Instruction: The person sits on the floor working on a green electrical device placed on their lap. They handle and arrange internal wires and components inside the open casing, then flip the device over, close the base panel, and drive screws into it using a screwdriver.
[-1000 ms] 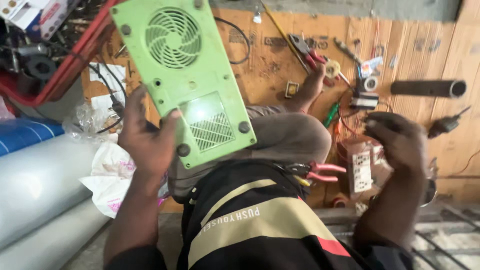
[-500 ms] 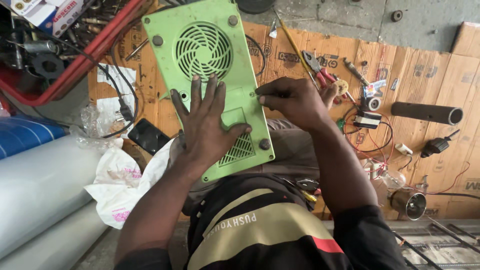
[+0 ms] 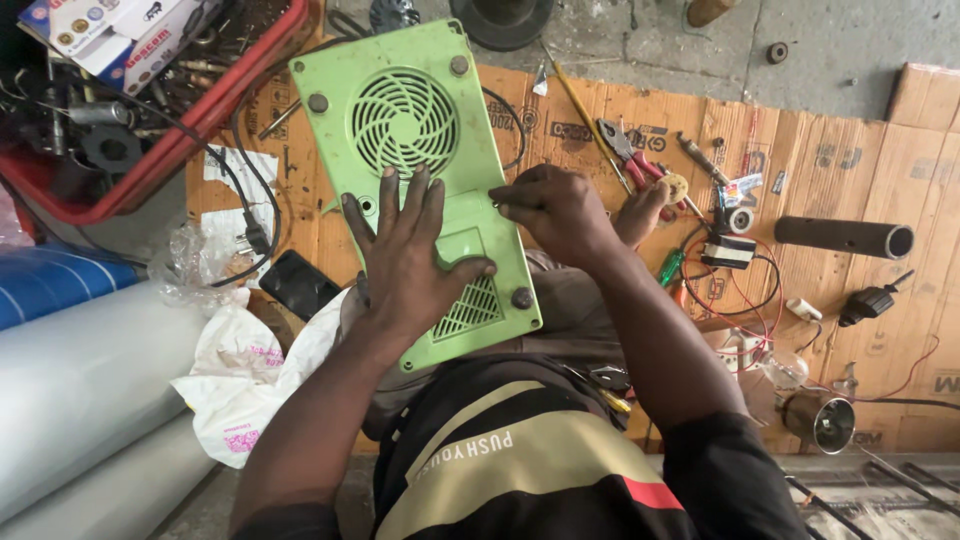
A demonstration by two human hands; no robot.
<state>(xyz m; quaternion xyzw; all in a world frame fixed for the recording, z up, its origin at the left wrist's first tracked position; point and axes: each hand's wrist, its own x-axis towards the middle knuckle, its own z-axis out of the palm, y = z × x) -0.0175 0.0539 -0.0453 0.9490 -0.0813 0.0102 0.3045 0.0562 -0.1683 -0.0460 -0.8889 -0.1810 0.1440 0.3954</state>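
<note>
The appliance casing (image 3: 420,180) lies across the person's lap, over the cardboard sheet (image 3: 830,190). The tray (image 3: 150,150) sits at the sheet's left edge. Pliers (image 3: 630,155) lie right of the casing; the pipe (image 3: 845,237) lies nearer the right edge.

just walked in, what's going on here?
A person sits on cardboard sheets with a green appliance case face down on their lap, fan grille up. The left hand lies flat on the case, pinning it. The right hand is at the case's right edge, fingers pinched there; whether it holds a tool cannot be told. Pliers, a screwdriver, a small wired part and a dark pipe lie alongside.
</note>
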